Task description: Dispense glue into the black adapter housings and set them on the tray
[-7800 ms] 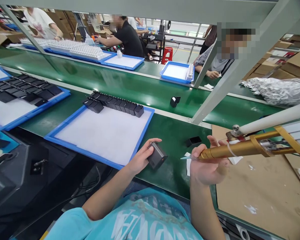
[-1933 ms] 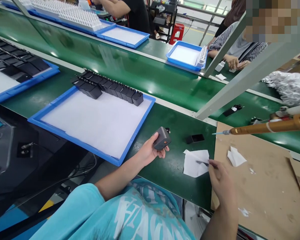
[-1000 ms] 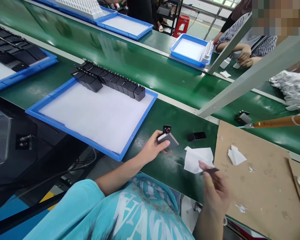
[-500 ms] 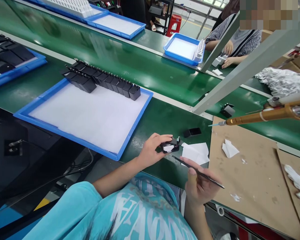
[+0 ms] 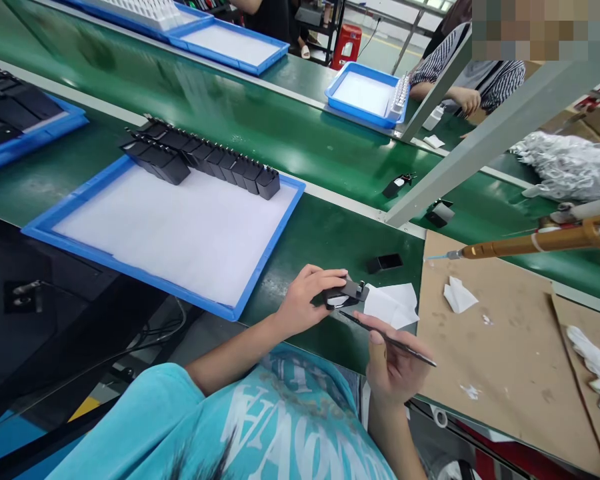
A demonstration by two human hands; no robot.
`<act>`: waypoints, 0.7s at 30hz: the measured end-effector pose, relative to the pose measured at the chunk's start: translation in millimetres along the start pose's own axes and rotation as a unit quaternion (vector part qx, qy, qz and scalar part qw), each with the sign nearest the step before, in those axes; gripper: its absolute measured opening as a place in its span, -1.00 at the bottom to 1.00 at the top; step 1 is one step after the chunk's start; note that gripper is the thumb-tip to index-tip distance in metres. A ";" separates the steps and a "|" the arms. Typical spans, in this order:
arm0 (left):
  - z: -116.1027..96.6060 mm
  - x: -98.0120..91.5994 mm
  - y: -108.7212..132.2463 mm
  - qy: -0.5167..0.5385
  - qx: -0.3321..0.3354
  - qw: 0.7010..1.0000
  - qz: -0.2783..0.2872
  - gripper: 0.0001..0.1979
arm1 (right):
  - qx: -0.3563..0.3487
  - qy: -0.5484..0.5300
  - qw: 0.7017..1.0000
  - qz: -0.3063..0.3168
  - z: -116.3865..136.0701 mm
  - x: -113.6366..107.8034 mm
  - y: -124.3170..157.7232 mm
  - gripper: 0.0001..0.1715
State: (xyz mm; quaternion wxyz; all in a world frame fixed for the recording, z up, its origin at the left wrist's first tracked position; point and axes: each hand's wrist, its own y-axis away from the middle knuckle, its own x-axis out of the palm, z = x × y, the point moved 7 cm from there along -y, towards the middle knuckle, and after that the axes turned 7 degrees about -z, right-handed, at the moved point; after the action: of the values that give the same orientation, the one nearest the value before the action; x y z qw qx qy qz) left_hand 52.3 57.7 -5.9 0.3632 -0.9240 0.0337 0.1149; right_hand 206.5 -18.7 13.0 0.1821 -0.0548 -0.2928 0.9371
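My left hand [image 5: 307, 300] is closed around a black power adapter [image 5: 347, 291], its open side with white inside turned toward me. In my right hand [image 5: 400, 363], held like a pen, is a pair of slim black tweezers [image 5: 387, 340]. Their tip lies just beside the adapter's near edge; whether it touches I cannot tell. Right of the adapter, a creased white paper [image 5: 393, 305] lies on the green bench. Behind that is an empty-looking black adapter case [image 5: 385, 263].
A blue tray [image 5: 260, 267] lined with white holds rows of black adapters [image 5: 220, 160]. Two more adapter pieces [image 5: 399, 185] lie on the green belt behind a slanted grey post [image 5: 480, 147]. A brown-handled tool [image 5: 530, 243] hangs over cardboard [image 5: 500, 347]. Across the belt sits a co-worker [image 5: 465, 100].
The adapter in my left hand has tilted slightly, and the tweezers have shifted a little left. A further adapter shows on the belt by the post. The co-worker's hands have moved.
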 end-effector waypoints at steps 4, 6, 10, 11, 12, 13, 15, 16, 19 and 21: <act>-0.8 0.2 0.9 -0.002 0.014 1.000 0.003 -0.60 | 0.003 0.007 1.000 0.001 -1.0 -1.2 0.6 -0.61; -0.9 0.7 1.4 -0.004 0.017 1.000 0.005 -0.61 | -0.004 0.016 1.000 -0.001 -0.1 -4.0 0.3 -0.60; 0.9 1.1 1.4 0.001 0.002 1.000 0.001 -0.63 | -0.026 0.040 0.999 -0.023 1.4 -13.1 -1.1 -0.57; 1.8 1.4 1.3 0.006 -0.008 1.000 0.002 -0.64 | -0.032 0.045 0.998 -0.033 1.8 -15.3 -1.7 -0.57; 2.8 2.0 1.3 0.012 -0.019 1.000 0.006 -0.64 | -0.039 0.048 0.997 -0.044 2.2 -17.2 -2.4 -0.58; 3.9 2.7 1.4 0.018 -0.033 0.999 0.012 -0.65 | -0.045 0.048 0.996 -0.053 2.6 -18.3 -3.2 -0.59; 6.6 4.4 2.3 0.033 -0.066 0.997 0.030 -0.64 | -0.049 0.043 0.996 -0.063 2.2 -17.9 -5.2 -0.63; 8.1 5.4 3.2 0.042 -0.086 0.995 0.041 -0.64 | -0.045 0.035 0.996 -0.064 1.1 -16.7 -6.3 -0.65; 12.5 8.7 6.8 0.079 -0.150 0.983 0.072 -0.61 | -0.011 0.003 0.998 -0.058 -6.2 -11.6 -9.5 -0.70; 14.7 11.3 9.1 0.113 -0.189 0.971 0.089 -0.59 | 0.028 -0.018 0.998 -0.058 -13.1 -9.6 -11.0 -0.73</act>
State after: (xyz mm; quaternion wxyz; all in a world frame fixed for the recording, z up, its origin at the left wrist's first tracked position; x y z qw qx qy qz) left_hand 59.2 61.2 -25.1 0.1642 -0.9762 0.1341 0.0458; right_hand 221.5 -7.0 8.5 0.2320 -0.0156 -0.2722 0.9337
